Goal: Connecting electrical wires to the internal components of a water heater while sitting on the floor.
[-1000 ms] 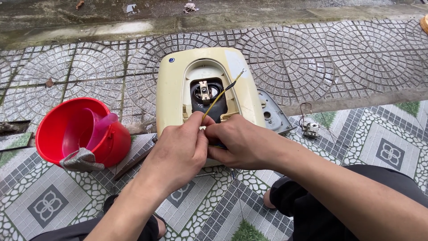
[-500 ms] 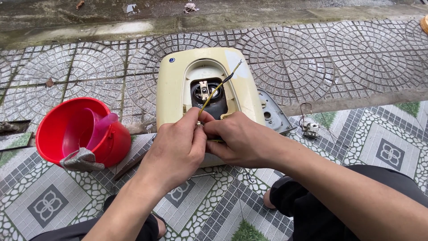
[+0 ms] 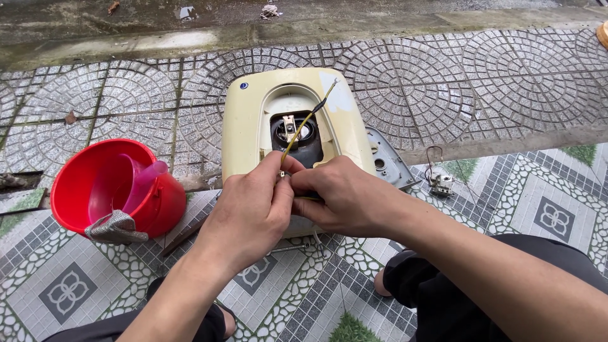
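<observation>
Pinching a thin yellow wire [image 3: 303,126] between left hand [image 3: 250,212] and right hand [image 3: 345,196], both closed, above the cream appliance housing [image 3: 244,136]; slanting up-right over its opening. Red bucket [image 3: 76,183] sitting well left.

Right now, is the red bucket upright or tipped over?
Tilted, not flat on its side: the red bucket leans so its open mouth faces the camera, showing a pink object inside.

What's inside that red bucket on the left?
In the red bucket a translucent pink plastic piece leans against the wall, and a grey patterned cloth hangs over the front rim. The near wall and the cloth hide the bottom.
</observation>
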